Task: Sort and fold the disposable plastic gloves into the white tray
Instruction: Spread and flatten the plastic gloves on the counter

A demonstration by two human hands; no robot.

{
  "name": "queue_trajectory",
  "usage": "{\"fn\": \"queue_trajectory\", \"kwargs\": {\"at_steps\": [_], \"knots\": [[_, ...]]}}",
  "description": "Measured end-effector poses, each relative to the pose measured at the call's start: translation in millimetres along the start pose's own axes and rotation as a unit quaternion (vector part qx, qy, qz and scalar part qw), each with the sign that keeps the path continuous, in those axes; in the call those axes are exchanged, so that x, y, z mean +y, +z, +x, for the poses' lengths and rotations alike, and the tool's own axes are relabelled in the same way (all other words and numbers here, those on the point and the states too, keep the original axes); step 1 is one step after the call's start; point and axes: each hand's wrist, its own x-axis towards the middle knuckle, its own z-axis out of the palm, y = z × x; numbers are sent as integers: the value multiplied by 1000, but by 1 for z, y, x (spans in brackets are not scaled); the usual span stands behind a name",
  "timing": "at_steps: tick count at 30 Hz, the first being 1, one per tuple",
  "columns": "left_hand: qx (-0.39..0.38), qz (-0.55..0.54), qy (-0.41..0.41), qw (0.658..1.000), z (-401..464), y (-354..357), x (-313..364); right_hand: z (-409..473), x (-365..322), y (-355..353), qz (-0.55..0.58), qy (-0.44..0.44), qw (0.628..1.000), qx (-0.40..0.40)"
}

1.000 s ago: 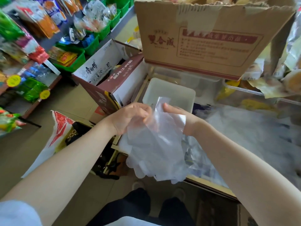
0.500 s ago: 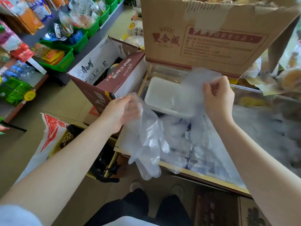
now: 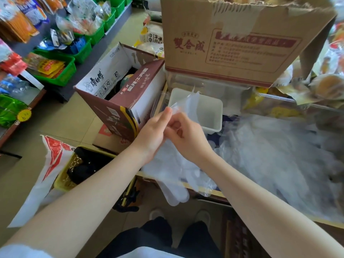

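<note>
While the thin clear disposable plastic gloves are pinched at their cuffs by both the left hand and right hand — just before the white rectangular plastic tray — the step is judged gathering and aligning, so folding and lowering in is called for next.

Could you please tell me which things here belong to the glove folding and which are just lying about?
Job: left hand, right hand, held gloves, white tray, loose glove pile.
Lying about: cardboard box, noodle carton, green baskets.
</note>
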Motion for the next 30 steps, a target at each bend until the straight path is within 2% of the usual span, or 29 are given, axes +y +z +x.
{"fn": "queue_trajectory", "kwargs": {"at_steps": [3,5,7,9,10,12,15,17,19,21,23,26,30], "knots": [[-44,28,12,999,-3,-8,4,-5,3,-3,29,-18,998,-47],[-26,37,21,999,-3,-13,4,-8,6,-6,53,-34,997,-54],[13,34,13,999,-4,-15,7,-10,13,-11,43,-67,997,24],[13,20,3,1000,-6,-18,11,-8,21,-18,27,-36,989,140],[-2,24,2,1000,-7,-21,14,-5,26,-23,48,-4,984,170],[-41,21,-2,999,-9,-27,21,4,32,-37,145,66,980,121],[-84,-31,-15,996,-11,-32,28,13,41,-50,320,130,937,-48],[-81,-47,-14,996,-11,-35,31,17,43,-52,352,135,920,-110],[-59,-54,-15,997,-10,-41,30,20,42,-49,333,141,928,-90],[-39,-51,-27,998,-10,-48,27,23,41,-51,296,133,945,-33],[-34,2,-54,998,-12,-55,22,26,39,-53,286,129,949,-4],[-58,157,-78,983,-14,-62,14,28,36,-56,242,126,962,-11],[-55,185,-77,978,-15,-67,9,34,29,-60,177,115,977,-7]]}}
